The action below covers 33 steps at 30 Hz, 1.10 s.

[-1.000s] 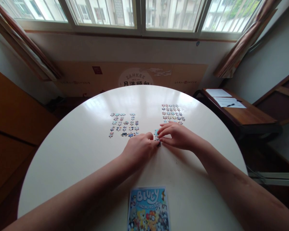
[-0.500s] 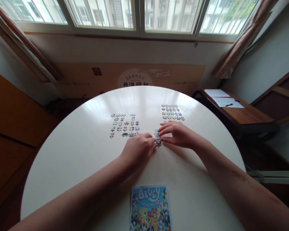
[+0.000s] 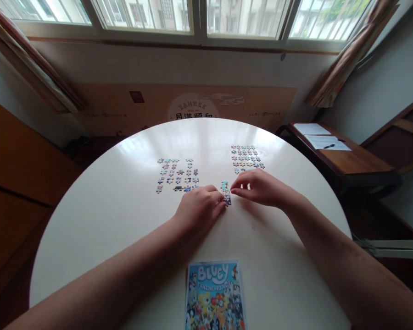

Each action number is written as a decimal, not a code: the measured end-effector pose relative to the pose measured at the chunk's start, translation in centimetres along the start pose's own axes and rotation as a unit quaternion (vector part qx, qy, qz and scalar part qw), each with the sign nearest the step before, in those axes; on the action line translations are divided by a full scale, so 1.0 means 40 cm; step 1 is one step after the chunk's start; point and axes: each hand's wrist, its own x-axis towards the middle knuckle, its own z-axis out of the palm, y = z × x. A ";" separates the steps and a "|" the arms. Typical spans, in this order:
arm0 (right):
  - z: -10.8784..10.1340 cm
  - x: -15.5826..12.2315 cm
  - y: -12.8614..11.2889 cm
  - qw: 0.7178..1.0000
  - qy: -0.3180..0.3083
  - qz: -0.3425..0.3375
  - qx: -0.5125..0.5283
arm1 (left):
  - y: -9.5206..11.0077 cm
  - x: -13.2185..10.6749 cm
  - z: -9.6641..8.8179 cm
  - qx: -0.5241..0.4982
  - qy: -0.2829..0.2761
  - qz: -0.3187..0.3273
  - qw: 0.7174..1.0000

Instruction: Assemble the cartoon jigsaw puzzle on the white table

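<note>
A narrow strip of joined jigsaw puzzle pieces (image 3: 227,198) lies near the middle of the white table, light blue at its far end and darker nearer me. My left hand (image 3: 201,204) is closed at the strip's left side, its fingertips on the edge and partly hiding it. Just right of the strip is my right hand (image 3: 261,187), thumb and fingertips brought together in a pinch. Whatever sits between those tips is too small to make out. Loose puzzle pieces (image 3: 181,173) lie in spaced rows beyond my left hand. Another block of pieces (image 3: 247,156) is laid out beyond my right hand.
A picture sheet marked "Bluey" (image 3: 215,293) lies at the near side of the round white table (image 3: 124,238). To the right stands a wooden side table (image 3: 344,161) with papers (image 3: 325,141) and a pen. Windows and a large printed board are beyond.
My right hand has drawn back slightly to the right from the strip, its fingers closing together. My left hand stays at the strip's left edge. The view has tilted down slightly.
</note>
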 end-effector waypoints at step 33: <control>0.020 -0.001 -0.019 0.987 -0.086 0.126 -0.045 | 0.017 0.010 -0.016 0.068 -0.055 0.042 0.995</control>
